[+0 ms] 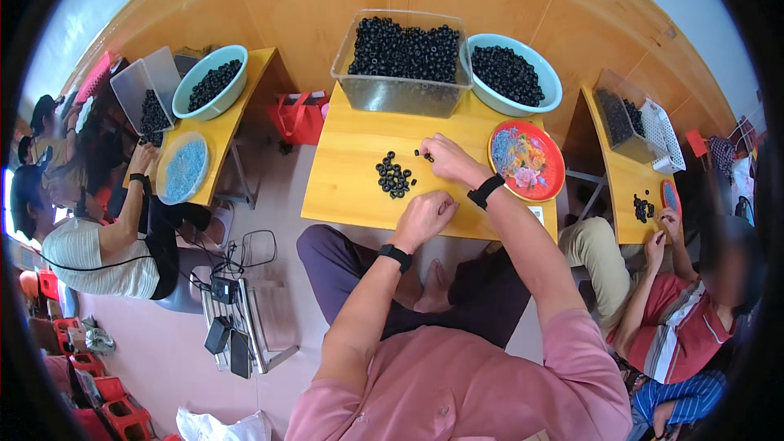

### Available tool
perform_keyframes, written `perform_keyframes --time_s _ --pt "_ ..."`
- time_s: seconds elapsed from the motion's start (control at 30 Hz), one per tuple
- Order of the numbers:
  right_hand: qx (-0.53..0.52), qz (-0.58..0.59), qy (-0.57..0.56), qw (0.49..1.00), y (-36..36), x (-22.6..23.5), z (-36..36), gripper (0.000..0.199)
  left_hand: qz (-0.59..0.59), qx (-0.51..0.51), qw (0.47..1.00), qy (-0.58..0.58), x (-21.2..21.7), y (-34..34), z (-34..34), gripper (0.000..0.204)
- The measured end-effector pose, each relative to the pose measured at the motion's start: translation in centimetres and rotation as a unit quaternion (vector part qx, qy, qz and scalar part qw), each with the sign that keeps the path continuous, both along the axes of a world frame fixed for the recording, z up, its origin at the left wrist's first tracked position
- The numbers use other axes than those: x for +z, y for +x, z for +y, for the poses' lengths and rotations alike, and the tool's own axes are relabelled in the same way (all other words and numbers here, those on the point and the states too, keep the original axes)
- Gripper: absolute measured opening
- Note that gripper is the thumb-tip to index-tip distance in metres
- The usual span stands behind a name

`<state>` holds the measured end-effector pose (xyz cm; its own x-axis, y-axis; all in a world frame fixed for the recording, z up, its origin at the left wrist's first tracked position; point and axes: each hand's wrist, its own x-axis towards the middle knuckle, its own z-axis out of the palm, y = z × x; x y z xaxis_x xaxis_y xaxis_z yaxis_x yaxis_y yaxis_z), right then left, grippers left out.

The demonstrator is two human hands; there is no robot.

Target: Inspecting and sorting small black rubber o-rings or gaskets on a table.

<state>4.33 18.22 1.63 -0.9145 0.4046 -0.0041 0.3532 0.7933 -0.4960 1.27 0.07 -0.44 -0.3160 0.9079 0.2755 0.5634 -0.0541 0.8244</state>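
Observation:
My right hand (pixel 447 158) is over the yellow table, its fingers pinched at a small black ring-shaped piece (pixel 429 157). Another such piece lies by the fingertips. Closer to me, my left hand (pixel 425 217) is closed at the table's front edge; whatever its fingers may hold is hidden. To the left of both hands, a loose pile of black ring-shaped pieces (pixel 394 175) lies on the table. Right of my right hand stands a red flowered plate (pixel 542 185), with small bluish clear pieces (pixel 510 147) heaped on its left side.
A clear plastic bin (pixel 400 96) and a pale blue basin (pixel 547 104), both full of black pieces, stand at the table's back. People work at yellow tables on the left (pixel 220 135) and right (pixel 612 163). A metal stool (pixel 260 335) with cables stands left of my legs.

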Motion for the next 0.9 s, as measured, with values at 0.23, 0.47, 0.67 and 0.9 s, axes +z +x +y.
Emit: perform_keyframes --time_s 0.23,0.47,0.67,0.9 --pt "-0.001 0.07 -0.066 0.995 0.8 0.6 -3.0 0.031 0.002 0.003 1.0 -0.004 -0.9 0.2 0.6 0.02" --pt "-0.086 0.115 -0.044 0.989 8.8 6.4 -0.5 0.021 -0.006 0.01 1.0 0.01 -0.8 0.3 0.2 0.019" --pt "-0.318 0.081 0.098 0.939 19.9 7.2 7.0 0.015 0.012 -0.004 1.0 -0.025 0.9 0.5 0.3 0.022" --pt "-0.345 -0.021 0.07 0.936 20.8 4.3 8.4 0.014 0.038 0.003 0.999 -0.014 0.6 0.6 -0.1 0.023"
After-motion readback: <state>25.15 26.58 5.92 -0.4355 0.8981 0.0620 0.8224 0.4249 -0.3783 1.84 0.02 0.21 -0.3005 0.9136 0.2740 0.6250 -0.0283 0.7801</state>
